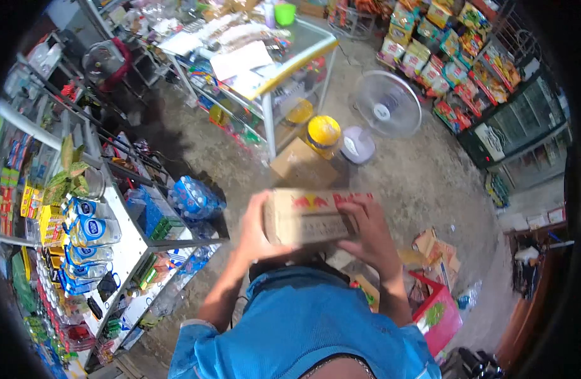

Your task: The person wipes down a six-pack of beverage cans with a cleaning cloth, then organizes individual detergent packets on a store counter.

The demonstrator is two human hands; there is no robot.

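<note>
Held in front of my body is a cardboard box (pixel 309 218) with red lettering and a red and yellow emblem along its upper side. My left hand (pixel 257 228) presses against the box's left end. On the opposite end, my right hand (pixel 368 230) grips it, fingers over the top and thumb lower down. The box's underside is hidden. Just beyond it on the floor stands a larger brown carton (pixel 303 164), apart from the box I hold.
A glass display counter (pixel 265 95) stands ahead, a yellow-lidded tub (pixel 323 132) and a pedestal fan (pixel 386 107) beside it. At left are shelves with blue-and-white pouches (pixel 95 232) and shrink-wrapped bottles (pixel 196 197). A pink bin (pixel 443 319) and torn cardboard (pixel 437 252) lie right; a fridge (pixel 518 120) stands beyond.
</note>
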